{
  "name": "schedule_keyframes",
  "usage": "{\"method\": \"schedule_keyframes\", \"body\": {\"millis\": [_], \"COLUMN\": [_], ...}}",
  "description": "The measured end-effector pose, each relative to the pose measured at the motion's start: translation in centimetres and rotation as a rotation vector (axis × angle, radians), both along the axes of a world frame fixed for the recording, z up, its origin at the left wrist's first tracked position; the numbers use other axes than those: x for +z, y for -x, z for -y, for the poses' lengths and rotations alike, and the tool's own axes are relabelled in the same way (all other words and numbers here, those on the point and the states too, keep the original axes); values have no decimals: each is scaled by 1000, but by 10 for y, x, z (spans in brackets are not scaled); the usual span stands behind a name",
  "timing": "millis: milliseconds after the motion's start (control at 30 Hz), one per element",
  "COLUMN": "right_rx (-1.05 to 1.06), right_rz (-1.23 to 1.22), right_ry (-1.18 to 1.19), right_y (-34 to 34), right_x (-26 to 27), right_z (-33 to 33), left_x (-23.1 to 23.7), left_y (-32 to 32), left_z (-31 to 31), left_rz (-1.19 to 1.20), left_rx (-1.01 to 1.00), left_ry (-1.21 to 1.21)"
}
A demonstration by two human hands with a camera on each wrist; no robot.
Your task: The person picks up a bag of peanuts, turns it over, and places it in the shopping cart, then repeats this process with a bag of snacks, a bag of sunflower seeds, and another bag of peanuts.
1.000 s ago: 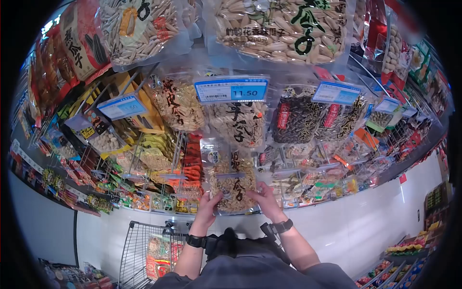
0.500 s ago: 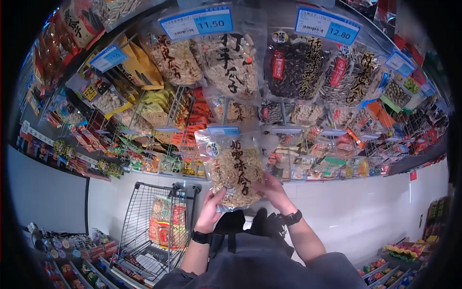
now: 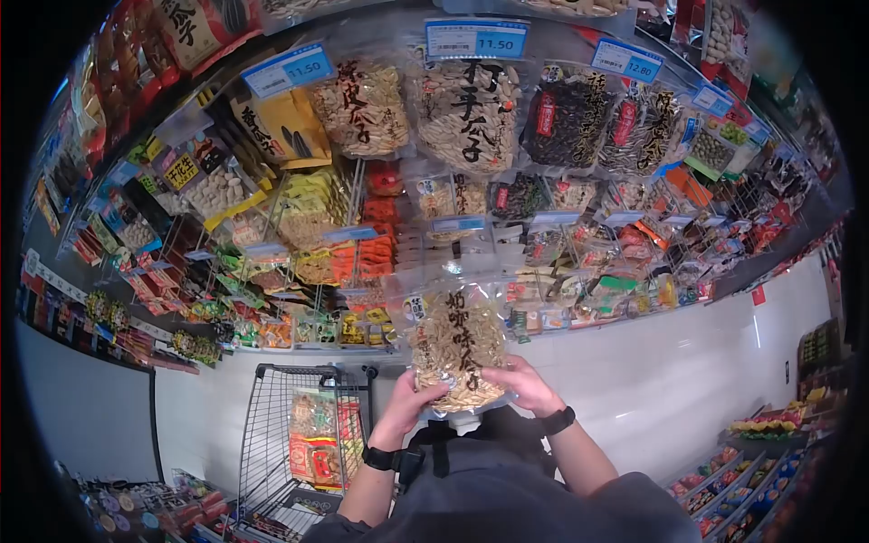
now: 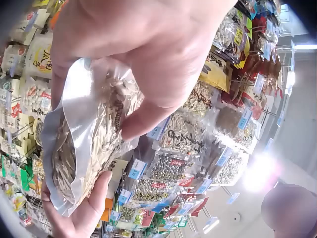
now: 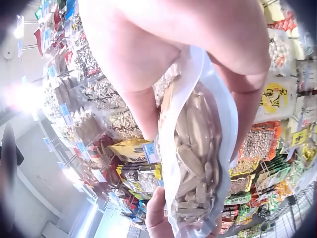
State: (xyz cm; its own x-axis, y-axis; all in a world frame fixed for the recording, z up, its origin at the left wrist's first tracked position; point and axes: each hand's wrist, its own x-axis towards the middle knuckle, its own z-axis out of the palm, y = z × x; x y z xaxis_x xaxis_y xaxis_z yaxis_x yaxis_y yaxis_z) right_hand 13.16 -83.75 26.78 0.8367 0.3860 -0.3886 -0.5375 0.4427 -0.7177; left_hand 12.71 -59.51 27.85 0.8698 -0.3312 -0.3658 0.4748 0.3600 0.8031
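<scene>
A clear bag of sunflower seeds (image 3: 460,348) with dark vertical lettering is held upright in front of the body, below the hanging rack. My left hand (image 3: 405,407) grips its lower left edge, thumb on the front. On the lower right edge, my right hand (image 3: 529,385) pinches it the same way. In the left wrist view the left hand (image 4: 153,49) holds one side of the bag (image 4: 99,134), its fingers partly hidden behind it. Seen edge-on in the right wrist view, the bag (image 5: 198,153) is plump with seeds between the right hand's (image 5: 183,39) thumb and fingers.
Bags of seeds and nuts hang in rows on the rack ahead, including a flat white-seed bag (image 3: 468,118) and a dark-seed bag (image 3: 568,118). A price tag (image 3: 477,40) reads 11.50. Lower left stands a wire shopping cart (image 3: 258,425) with packaged goods (image 3: 317,434) inside.
Both hands have brought the seed bag down and away from the rack, nearer the body, keeping hold of it. The head view has shifted, showing more of the cart.
</scene>
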Motion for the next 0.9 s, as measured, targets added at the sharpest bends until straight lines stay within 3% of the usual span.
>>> {"method": "schedule_keyframes", "body": {"millis": [400, 833, 900], "right_rx": [-32, 63, 48], "right_rz": [91, 177, 94], "right_ry": [133, 125, 45], "right_y": [41, 39, 40], "right_x": [16, 24, 17], "right_z": [-55, 12, 33], "left_x": [-21, -5, -4], "left_y": [9, 14, 15], "left_z": [-39, 13, 26], "left_rz": [-25, -26, -30], "left_rx": [-8, -9, -15], "left_ry": [59, 73, 66]}}
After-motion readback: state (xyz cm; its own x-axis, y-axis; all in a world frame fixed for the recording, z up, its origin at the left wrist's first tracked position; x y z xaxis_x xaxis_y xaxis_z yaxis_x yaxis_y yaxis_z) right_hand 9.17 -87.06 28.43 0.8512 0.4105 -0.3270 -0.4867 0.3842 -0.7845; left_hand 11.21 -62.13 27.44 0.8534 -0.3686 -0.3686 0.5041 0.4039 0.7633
